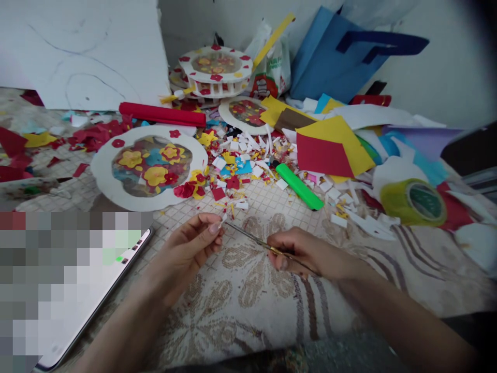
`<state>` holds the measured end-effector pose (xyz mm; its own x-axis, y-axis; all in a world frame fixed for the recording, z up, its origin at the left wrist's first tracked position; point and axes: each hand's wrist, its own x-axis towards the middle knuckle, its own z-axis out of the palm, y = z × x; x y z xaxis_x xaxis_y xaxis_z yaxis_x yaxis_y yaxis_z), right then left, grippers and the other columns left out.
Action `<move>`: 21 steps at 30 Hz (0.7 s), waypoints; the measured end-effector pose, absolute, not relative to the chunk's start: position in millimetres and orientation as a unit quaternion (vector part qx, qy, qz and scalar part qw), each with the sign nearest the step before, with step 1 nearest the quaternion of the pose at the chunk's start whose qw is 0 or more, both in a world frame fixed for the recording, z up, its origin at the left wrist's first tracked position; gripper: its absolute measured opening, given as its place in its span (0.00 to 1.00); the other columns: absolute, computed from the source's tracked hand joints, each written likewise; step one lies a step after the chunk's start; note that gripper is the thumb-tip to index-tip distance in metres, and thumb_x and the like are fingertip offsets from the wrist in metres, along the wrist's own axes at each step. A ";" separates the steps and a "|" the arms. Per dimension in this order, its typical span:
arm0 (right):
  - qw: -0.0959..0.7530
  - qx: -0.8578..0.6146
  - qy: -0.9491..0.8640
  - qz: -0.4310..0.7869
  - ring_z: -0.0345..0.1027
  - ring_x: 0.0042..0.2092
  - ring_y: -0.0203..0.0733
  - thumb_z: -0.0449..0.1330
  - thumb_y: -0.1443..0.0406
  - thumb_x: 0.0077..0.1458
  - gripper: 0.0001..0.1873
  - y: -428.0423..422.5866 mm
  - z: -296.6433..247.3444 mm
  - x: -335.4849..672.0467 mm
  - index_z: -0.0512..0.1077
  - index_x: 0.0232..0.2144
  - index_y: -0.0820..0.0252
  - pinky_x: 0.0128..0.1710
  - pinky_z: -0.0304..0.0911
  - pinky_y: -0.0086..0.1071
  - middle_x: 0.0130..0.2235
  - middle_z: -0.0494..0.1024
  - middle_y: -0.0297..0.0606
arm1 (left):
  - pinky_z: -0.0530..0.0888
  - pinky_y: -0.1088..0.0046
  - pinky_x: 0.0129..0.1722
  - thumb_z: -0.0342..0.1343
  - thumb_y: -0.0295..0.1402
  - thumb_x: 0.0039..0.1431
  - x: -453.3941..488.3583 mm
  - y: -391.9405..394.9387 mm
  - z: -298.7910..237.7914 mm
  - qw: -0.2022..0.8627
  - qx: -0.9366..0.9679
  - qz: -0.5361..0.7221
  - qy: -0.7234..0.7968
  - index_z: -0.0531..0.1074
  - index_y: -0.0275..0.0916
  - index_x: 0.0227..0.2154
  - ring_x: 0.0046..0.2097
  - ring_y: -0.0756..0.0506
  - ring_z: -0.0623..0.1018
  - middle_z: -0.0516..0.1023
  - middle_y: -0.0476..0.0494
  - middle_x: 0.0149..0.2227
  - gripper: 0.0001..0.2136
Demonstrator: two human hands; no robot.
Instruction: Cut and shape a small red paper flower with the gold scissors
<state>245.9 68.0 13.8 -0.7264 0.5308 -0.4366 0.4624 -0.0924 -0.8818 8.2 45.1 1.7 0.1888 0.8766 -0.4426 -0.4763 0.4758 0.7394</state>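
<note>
My left hand [198,241] is closed in a pinch on a small white piece [224,219], possibly paper. My right hand [298,253] grips slim metal tweezers [248,235], whose far tip reaches the left fingertips, touching or very near the white piece. Both hands are above a patterned cloth [248,290]. Beyond the left hand lies a white scalloped disc [101,181] with yellow and red paper flowers on a see-through middle. A bright green box cutter [301,187] lies past the right hand, among small paper scraps [243,147].
A decorated white lantern-like piece [219,77] stands at the back, near a blue bag [322,57]. Coloured sheets [324,153] and a roll of yellow tape [396,199] are at the right. A red roll [163,114] lies behind the disc; a tablet-like screen [97,290] is left.
</note>
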 end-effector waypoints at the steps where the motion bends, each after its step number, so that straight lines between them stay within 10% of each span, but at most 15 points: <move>1: 0.026 -0.371 -0.667 0.646 0.48 0.23 0.29 0.49 0.43 0.54 0.26 67.7 13.3 246.1 0.59 0.25 0.61 0.19 0.45 0.25 0.23 0.56 0.28 | 0.70 0.84 0.29 0.64 0.30 0.48 8.4 45.3 1.8 0.737 0.225 0.458 0.444 0.72 0.37 0.30 0.28 0.56 0.71 0.71 0.52 0.27 0.07; 21: 0.036 -0.349 -0.794 0.496 0.54 0.25 0.32 0.54 0.52 0.57 0.19 64.6 14.3 245.7 0.64 0.27 0.63 0.24 0.49 0.26 0.24 0.64 0.32 | 0.74 0.84 0.31 0.65 0.26 0.45 8.7 47.5 0.7 0.751 0.199 0.461 0.429 0.76 0.36 0.28 0.29 0.55 0.75 0.77 0.49 0.28 0.06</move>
